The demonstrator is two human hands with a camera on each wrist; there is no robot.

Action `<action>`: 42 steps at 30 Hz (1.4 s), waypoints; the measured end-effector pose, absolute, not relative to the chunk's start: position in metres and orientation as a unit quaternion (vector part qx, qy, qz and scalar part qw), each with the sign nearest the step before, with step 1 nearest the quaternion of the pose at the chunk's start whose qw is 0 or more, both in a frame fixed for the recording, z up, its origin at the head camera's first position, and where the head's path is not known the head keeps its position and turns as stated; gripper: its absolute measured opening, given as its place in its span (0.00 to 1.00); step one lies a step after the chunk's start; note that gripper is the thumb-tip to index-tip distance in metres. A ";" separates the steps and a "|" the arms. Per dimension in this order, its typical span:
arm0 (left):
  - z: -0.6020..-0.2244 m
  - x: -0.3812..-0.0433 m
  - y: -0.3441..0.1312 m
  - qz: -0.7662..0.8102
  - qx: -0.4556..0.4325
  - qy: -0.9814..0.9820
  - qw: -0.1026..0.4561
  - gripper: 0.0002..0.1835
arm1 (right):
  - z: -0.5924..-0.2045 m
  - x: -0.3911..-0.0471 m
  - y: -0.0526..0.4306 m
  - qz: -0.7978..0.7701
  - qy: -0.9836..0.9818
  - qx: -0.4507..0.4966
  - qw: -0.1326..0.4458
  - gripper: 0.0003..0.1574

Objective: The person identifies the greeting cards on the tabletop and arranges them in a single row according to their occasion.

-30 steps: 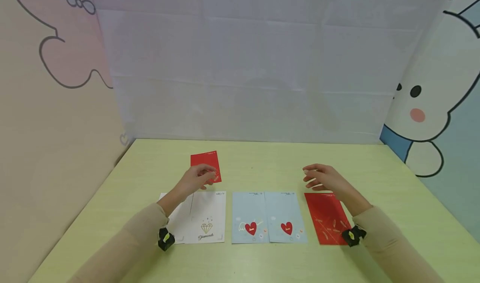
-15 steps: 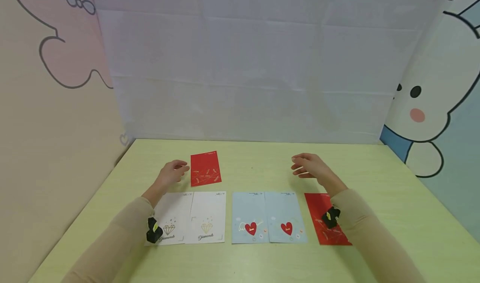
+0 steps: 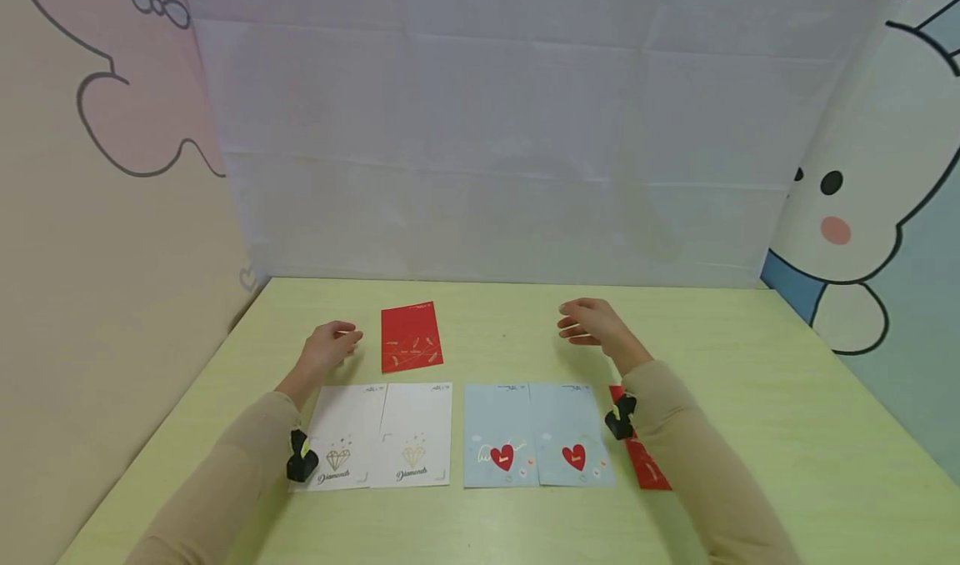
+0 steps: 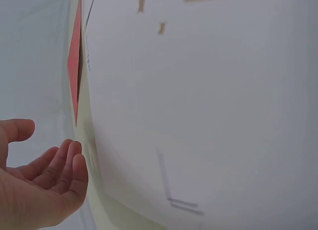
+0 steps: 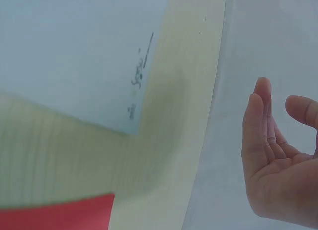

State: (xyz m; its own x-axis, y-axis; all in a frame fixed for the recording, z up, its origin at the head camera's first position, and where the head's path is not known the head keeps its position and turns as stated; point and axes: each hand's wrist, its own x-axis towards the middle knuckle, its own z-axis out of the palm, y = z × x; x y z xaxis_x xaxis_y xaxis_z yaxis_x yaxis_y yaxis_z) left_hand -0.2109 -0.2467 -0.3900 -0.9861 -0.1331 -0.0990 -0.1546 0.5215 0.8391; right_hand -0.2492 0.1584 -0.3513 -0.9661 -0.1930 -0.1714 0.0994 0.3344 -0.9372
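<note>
My left hand [image 3: 324,348] hovers over the table just left of a red card [image 3: 411,337] with a pale twig print, its fingers loosely bent and holding nothing. Below that card lie two white cards [image 3: 412,432] with gold diamond drawings, side by side; my left sleeve and wrist camera overlap the left one. Above and right of two light blue cards [image 3: 498,419] with red hearts, my right hand [image 3: 596,323] is in the air, relaxed, with nothing in it. A second red card [image 3: 647,463] is mostly hidden under my right forearm. In the right wrist view the thumb and fingers [image 5: 254,135] stand apart.
The pale yellow-green table [image 3: 750,365] reaches back to a white sheet [image 3: 510,173] hung behind it. Cartoon-printed walls [image 3: 832,215] stand at both sides. The cards at the front form a row.
My left hand has drawn back leftward off the far red card, uncovering it. My right hand has moved left and farther back, its forearm now covering more of the near red card.
</note>
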 end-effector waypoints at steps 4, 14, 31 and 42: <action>-0.393 -0.214 -0.248 0.475 -0.090 0.875 0.011 0.24 | -0.354 -0.254 0.142 -0.587 0.800 -0.015 0.126 0.25; -0.393 -0.214 -0.248 0.458 -0.116 0.881 0.019 0.25 | -0.361 -0.263 0.098 -0.632 0.761 0.024 0.140 0.24; -0.396 -0.213 -0.228 0.491 -0.125 0.861 0.038 0.23 | -0.378 -0.254 0.035 -0.647 0.744 0.014 0.165 0.19; -0.389 -0.212 -0.216 0.523 -0.144 0.837 0.068 0.26 | -0.383 -0.245 0.004 -0.630 0.753 0.028 0.188 0.20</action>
